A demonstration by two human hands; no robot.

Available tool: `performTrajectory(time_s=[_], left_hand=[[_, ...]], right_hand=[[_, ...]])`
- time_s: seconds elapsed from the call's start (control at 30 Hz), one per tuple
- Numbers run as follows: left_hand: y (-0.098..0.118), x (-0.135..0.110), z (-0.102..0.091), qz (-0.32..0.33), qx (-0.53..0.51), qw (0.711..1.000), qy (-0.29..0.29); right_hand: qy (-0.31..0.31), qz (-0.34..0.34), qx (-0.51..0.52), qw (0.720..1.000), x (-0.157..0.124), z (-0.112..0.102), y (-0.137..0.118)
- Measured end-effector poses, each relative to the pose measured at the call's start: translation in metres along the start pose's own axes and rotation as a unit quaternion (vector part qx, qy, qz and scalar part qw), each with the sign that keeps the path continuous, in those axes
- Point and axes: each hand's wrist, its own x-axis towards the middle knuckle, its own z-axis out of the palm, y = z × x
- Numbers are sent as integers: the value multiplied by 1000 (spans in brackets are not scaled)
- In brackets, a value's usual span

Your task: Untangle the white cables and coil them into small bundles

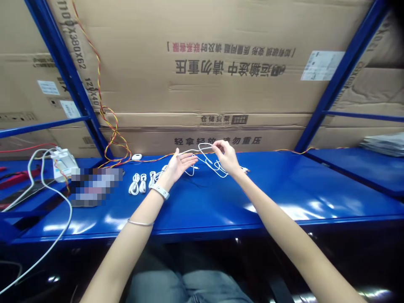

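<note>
A loose white cable (217, 170) lies in loops on the blue shelf and rises to both hands. My right hand (227, 158) pinches a loop of it between thumb and fingertips, just above the shelf. Palm up, my left hand (177, 168) has its fingers stretched out, and the cable runs across it near the thumb. Beside my left wrist, bundled white cables (134, 184) stand in a row, some partly hidden behind that hand.
The blue metal shelf (284, 181) is backed by large cardboard boxes (195, 92). A small white case (136, 157), a blurred-out flat object (96, 187) and a white power strip (65, 164) are on the left. Red-yellow twisted wire (110, 126) hangs there. Stacked papers (385, 144) lie far right.
</note>
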Motion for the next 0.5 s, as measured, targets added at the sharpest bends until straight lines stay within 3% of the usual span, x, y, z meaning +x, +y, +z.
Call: performTrajectory(time_s=[0.13, 0.23, 0.5], left_hand=[[1, -1, -4, -31, -59, 997, -25], [-2, -1, -3, -35, -53, 997, -42], [-11, -1, 2, 48, 21, 998, -44]], right_hand=[[-69, -102, -54, 991, -9, 6, -13], [-125, -186, -103, 969, -16, 15, -16], [-245, -308, -189, 900, -34, 44, -17]])
